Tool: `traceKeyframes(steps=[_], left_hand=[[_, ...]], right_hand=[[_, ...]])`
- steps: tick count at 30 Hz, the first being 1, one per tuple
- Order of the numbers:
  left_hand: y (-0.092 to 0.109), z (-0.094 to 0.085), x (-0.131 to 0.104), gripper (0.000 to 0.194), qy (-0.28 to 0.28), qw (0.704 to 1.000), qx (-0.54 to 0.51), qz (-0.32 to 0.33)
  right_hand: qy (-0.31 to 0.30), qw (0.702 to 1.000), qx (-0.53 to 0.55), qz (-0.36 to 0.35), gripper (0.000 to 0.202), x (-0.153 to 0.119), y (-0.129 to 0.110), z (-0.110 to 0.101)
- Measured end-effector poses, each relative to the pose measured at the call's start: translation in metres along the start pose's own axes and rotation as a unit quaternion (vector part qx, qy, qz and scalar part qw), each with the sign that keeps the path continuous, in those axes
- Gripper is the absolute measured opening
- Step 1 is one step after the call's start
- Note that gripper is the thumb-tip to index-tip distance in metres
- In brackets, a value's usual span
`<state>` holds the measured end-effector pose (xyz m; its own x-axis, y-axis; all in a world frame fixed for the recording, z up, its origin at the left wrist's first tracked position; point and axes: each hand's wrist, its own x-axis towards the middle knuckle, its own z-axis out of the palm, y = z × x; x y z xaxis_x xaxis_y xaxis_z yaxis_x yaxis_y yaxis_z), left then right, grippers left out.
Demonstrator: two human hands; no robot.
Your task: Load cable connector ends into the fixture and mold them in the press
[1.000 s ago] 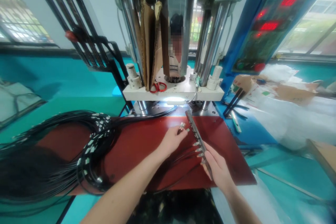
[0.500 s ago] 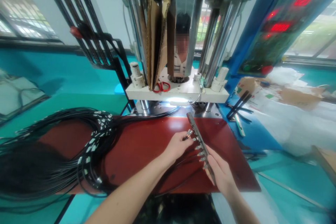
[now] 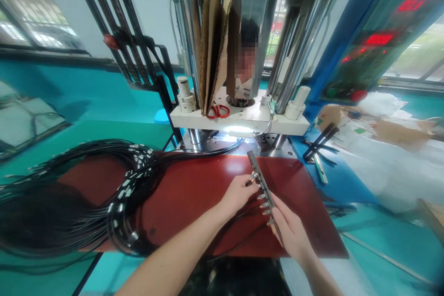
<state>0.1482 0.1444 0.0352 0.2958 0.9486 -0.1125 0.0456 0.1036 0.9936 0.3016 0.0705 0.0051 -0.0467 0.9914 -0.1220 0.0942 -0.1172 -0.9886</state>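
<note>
My right hand [image 3: 289, 229] is closed around the lower end of a long dark metal bar [image 3: 262, 187], which is tilted over the red-brown board [image 3: 194, 194]. Several metal cable connectors [image 3: 265, 204] sit in a row along the bar's left edge. My left hand [image 3: 239, 194] pinches one more cable connector [image 3: 252, 178] at the bar's left edge, above the others; whether it is seated cannot be made out. Thin black cables run down from the bar, partly hidden by my left forearm.
A large bundle of black cables [image 3: 128, 185] with pale ends lies at the left. Behind the board stands a press with a white plate [image 3: 243, 120], red-handled scissors [image 3: 218, 111] and cardboard [image 3: 215, 46]. Blue control panel [image 3: 374, 41], pliers [image 3: 322, 145] and a cutter [image 3: 321, 169] are right.
My left hand has brought the pinched connector from slightly off the bar right up to its edge. The whole view has shifted a little.
</note>
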Motion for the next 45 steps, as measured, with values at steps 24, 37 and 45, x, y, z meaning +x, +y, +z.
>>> traceKeyframes(steps=[24,37,45], left_hand=[[0.006,-0.007,0.01,0.024,0.048,0.998,-0.029,-0.028],[0.001,-0.018,0.012,0.029,0.062,0.998,-0.027,0.014],[0.001,-0.025,0.021,0.033,0.018,0.994,0.1,0.025]], right_hand=[[0.011,0.999,-0.024,0.032,0.063,-0.002,-0.009,-0.001],[0.082,0.995,0.024,0.046,0.063,-0.004,-0.016,0.005],[0.056,0.997,0.023,0.045,0.063,-0.003,-0.017,0.001]])
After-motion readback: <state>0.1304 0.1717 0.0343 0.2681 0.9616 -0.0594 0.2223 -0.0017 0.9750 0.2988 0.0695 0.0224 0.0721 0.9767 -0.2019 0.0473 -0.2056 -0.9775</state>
